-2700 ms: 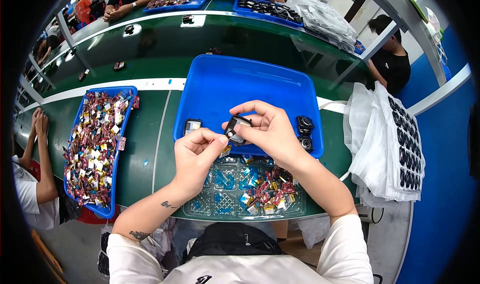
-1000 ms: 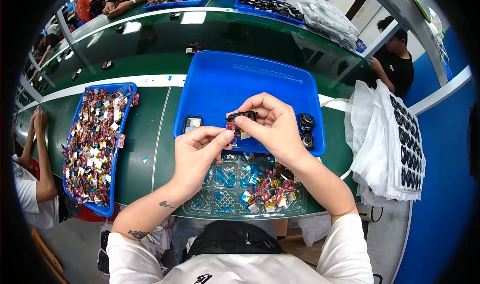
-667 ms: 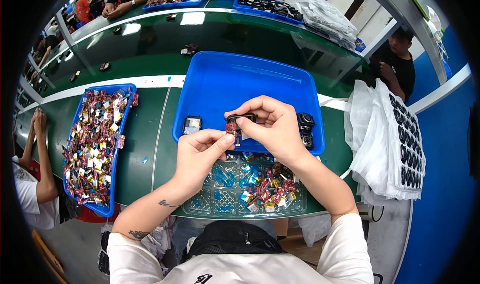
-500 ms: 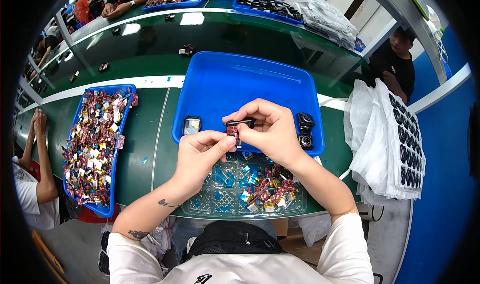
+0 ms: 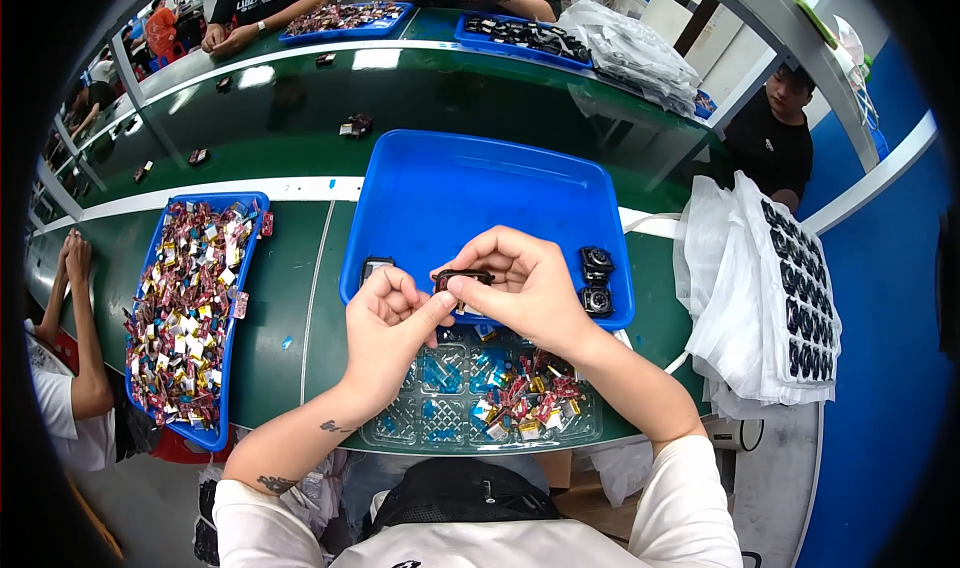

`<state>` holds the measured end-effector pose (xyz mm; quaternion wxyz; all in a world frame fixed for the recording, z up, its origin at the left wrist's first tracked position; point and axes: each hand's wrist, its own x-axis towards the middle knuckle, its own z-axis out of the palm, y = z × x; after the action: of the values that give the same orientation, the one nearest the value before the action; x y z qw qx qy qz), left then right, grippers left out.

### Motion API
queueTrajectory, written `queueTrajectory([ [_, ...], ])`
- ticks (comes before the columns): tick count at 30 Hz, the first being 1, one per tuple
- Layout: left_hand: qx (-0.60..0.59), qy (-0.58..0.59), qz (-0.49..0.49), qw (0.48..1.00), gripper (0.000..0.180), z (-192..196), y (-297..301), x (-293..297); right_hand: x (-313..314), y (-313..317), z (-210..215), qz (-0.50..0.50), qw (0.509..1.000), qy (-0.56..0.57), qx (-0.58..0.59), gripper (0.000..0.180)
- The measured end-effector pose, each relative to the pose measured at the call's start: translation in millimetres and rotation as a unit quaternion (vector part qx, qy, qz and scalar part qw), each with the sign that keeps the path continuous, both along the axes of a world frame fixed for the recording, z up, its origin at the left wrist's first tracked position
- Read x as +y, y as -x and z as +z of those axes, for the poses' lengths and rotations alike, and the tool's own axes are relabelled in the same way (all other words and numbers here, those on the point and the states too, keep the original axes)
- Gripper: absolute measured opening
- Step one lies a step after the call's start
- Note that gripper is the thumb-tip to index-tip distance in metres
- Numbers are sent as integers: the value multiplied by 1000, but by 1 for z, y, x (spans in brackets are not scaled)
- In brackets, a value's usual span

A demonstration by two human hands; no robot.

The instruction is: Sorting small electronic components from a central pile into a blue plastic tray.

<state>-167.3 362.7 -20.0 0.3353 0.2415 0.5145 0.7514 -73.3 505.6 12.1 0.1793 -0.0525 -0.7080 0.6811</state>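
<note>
above the near edge of the blue tray (image 5: 480, 193), hold the black case (image 5: 466, 273) level, right hand (image 5: 530, 293) clamped on it, left hand (image 5: 388, 330) at its left end, grip unclear.

The green bench (image 5: 288, 268) is crossed towards 10 o'clock by a white strip (image 5: 285, 188). Bright light reflections (image 5: 375, 58) are cast on its glossy far surface at 11 o'clock. Grey metal framing (image 5: 825, 80) is set at 2 o'clock, a pale wall panel (image 5: 670, 13) glimpsed at 1. Blue surfacing (image 5: 880, 368) is seen at 3, grey floor (image 5: 165, 490) at 8.
</note>
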Motion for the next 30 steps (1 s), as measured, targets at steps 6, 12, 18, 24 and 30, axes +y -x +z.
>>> queueTrajectory([
  [6,49,9,-6,999,17,-8,0,-4,16,3,18,-38,997,-69,-3,17],
  [12,111,-1,-42,993,20,-7,-5,-10,139,38,27,-246,963,-109,18,17],
  [18,137,-11,-32,990,25,-14,-5,-5,246,53,-37,-459,859,-104,-201,20],
  [24,177,-6,-45,983,21,-13,-3,-4,247,50,-41,-449,766,-326,-325,20],
  [30,157,-48,-52,985,9,-12,-7,-6,117,22,6,-201,883,-424,-4,17],
])
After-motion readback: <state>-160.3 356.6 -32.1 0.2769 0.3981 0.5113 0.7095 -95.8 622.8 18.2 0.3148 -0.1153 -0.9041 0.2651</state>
